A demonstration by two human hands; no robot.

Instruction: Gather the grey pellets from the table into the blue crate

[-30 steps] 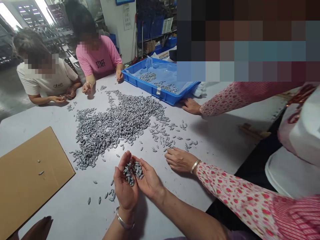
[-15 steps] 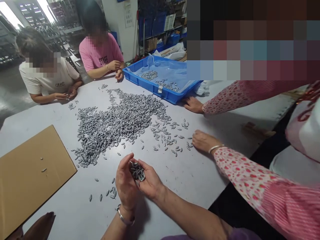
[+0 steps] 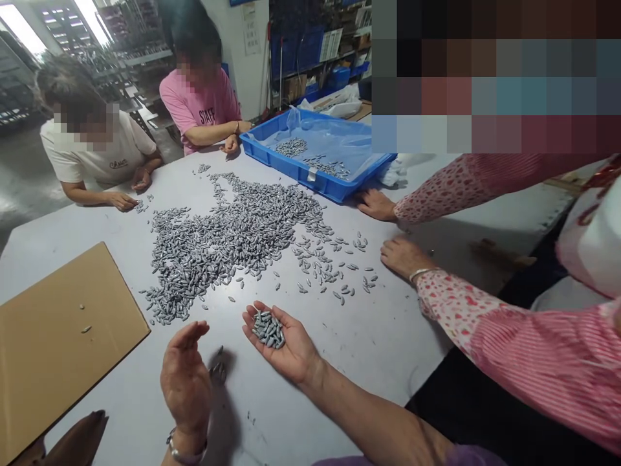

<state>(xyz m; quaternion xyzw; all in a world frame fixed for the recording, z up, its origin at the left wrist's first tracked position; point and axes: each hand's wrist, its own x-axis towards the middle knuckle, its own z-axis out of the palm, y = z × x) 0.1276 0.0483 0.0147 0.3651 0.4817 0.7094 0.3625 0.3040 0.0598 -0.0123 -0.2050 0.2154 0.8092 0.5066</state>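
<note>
My right hand [image 3: 295, 353] is palm up and cupped, holding a small heap of grey spindle-shaped pieces [image 3: 268, 330]. To its left, my left hand [image 3: 187, 378] is raised above the table with fingers extended and slightly curved, holding nothing that I can see. A few loose pieces [image 3: 219, 370] lie beside it, partly in its shadow. Beyond both hands spreads a large pile of the same pieces [image 3: 233, 226], thinning into scattered ones [image 3: 315, 262] on the right.
A blue tray [image 3: 317, 184] lined with clear plastic contains more pieces. Brown cardboard [image 3: 58, 362] lies at left with two small bits on it. Two people sit across the white table [image 3: 359, 362]; another person's hands [image 3: 405, 255] rest on it at right.
My left hand has parted from my right and moved left; the pieces stay in my right palm. Across the table, one person's hand reaches toward a small cluster, another's toward the tray.
</note>
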